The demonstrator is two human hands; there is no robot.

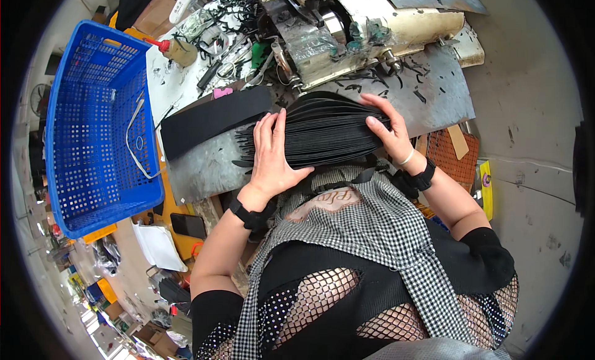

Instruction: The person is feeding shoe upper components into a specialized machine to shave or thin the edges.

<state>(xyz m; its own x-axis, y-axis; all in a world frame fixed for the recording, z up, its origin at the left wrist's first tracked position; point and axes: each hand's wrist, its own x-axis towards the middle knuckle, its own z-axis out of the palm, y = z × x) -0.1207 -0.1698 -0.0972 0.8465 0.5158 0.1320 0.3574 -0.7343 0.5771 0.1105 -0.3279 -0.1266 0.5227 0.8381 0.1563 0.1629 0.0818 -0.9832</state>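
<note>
A thick stack of long, thin black strips (331, 127) lies on the metal work plate in front of me, its layers fanned and bulging upward in the middle. My left hand (271, 154) grips its left part, fingers over the far side and thumb spread along the near edge. At the other end, my right hand (392, 130) holds the stack with the thumb on top and fingers at the far corner. Left of it rests a separate flat black piece (214, 121), apart from my fingers. The strips' undersides are hidden.
A greasy machine (347, 37) stands just beyond the stack, black scraps around it. An empty-looking blue plastic basket (102, 137) is at the left. A red-tipped bottle (180, 52) sits on the white tabletop; a phone (188, 226) lies lower left. A wall closes the right side.
</note>
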